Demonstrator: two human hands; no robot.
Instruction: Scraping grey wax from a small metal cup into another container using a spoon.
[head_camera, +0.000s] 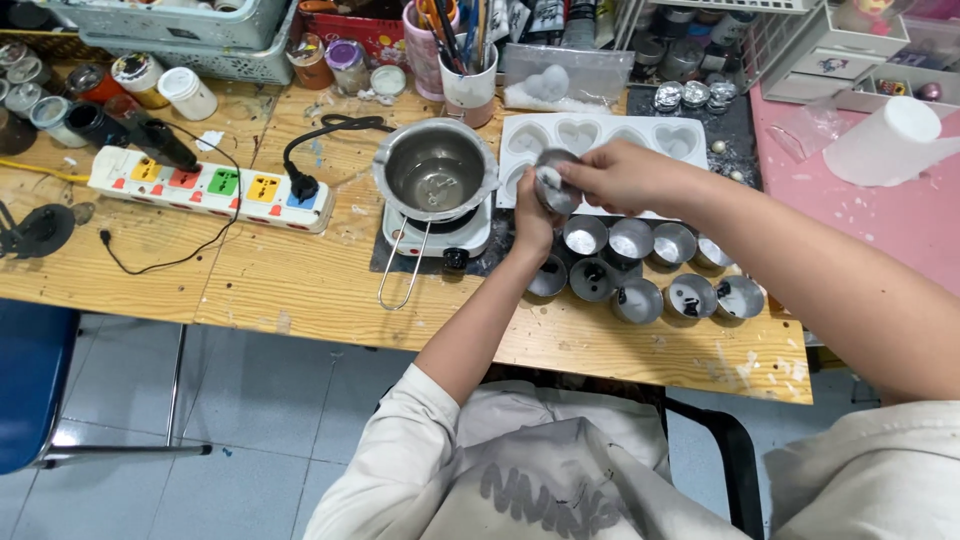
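Note:
My left hand (533, 215) holds a small round metal tin (553, 182) tilted above the wooden table (300, 280). My right hand (615, 175) reaches into the tin's mouth with its fingertips. Just below stand several more small metal tins (650, 270) in two rows, some with dark bits inside. Behind the hands lies a white heart-shaped mould tray (600, 135).
A metal melting pot (435, 170) sits on a small white hotplate (440, 235), its wire handle pointing toward me. A white power strip (210, 187) lies to the left, with jars (140, 75), a brush cup (468, 75), baskets and a pink surface (850, 210) around.

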